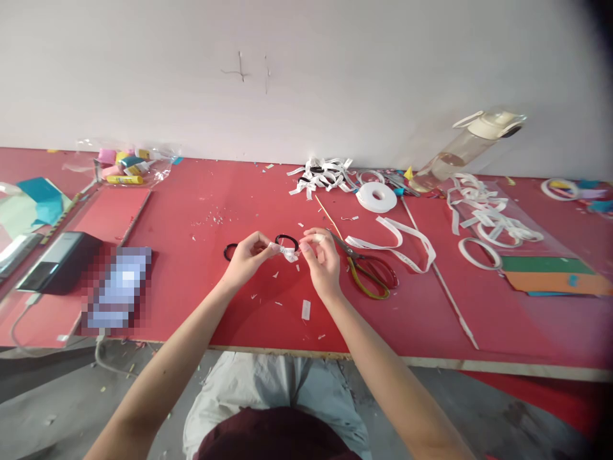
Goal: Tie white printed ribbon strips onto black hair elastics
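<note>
We look down on the red table (201, 191), with both hands meeting just past its near edge. The left hand (246, 259) comes in from the lower left, its fingertips closed in a tight pinch on one end of a small white strip (288, 253). The right hand (323, 259) mirrors it from the other side, thumb and forefinger nipped shut on the opposite end. The strip sits between the two hands, just above the tabletop. Right behind it lies a black ring (286, 239), and the strip crosses its near edge; we cannot tell whether it wraps around the ring or only lies against it. A second black ring (230, 251) rests flat on the table just left of the left hand, half hidden by the knuckles.

Just to the right of the right hand lie the scissors (368, 271), handles towards us and blades pointing back at the fingers. A long white ribbon (397, 243) loops beside them, and a thin stick (445, 291) runs diagonally towards the front edge. Further back sit a roll of white tape (376, 197), a pile of cut white strips (323, 176) and a clear bottle (469, 150) lying on its side near the wall. Coloured paper sheets (550, 275) lie stacked far right. On the left we spot a bag of glue sticks (127, 167) and a black box (57, 259). One small white scrap (306, 309) lies near the right wrist.
</note>
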Tool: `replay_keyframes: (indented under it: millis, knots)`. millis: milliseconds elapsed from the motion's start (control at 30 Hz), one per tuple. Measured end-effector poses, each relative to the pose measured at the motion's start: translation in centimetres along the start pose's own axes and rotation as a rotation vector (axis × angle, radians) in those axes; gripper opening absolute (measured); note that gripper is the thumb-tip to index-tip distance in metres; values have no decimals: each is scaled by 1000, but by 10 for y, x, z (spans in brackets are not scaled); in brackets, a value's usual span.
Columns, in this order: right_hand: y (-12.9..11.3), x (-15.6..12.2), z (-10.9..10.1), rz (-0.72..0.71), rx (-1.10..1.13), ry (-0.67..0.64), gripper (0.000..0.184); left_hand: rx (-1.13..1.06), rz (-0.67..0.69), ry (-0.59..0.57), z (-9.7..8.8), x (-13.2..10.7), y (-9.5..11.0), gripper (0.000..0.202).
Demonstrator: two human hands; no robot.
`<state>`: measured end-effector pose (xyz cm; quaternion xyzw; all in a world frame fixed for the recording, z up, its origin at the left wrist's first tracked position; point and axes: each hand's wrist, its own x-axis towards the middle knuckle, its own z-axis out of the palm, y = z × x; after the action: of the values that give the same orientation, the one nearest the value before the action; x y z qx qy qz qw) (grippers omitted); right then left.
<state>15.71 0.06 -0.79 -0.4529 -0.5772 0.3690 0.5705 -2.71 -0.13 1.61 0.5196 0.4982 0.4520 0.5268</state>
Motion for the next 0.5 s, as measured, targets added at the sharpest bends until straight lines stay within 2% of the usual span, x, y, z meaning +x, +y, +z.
replay_keyframes:
  millis: [67, 167, 267, 400, 500]
  knots:
    - [-1, -1, -1, -113, -126, 21, 21, 0, 0, 26, 1, 0, -1, 34]
    - [-3, -2, 0, -161, -219, -55, 20, -21, 18, 46, 2, 0, -3, 35]
    - [0, -3, 3, -116, -228, -113, 22, -41, 35, 2, 2, -1, -2, 37]
    - [8, -3, 4, -46, -170, -67, 27, 11, 49, -110, 1, -2, 4, 37]
    - [12, -3, 2, 1, -100, -63, 26, 178, 142, -83, 1, -2, 3, 35]
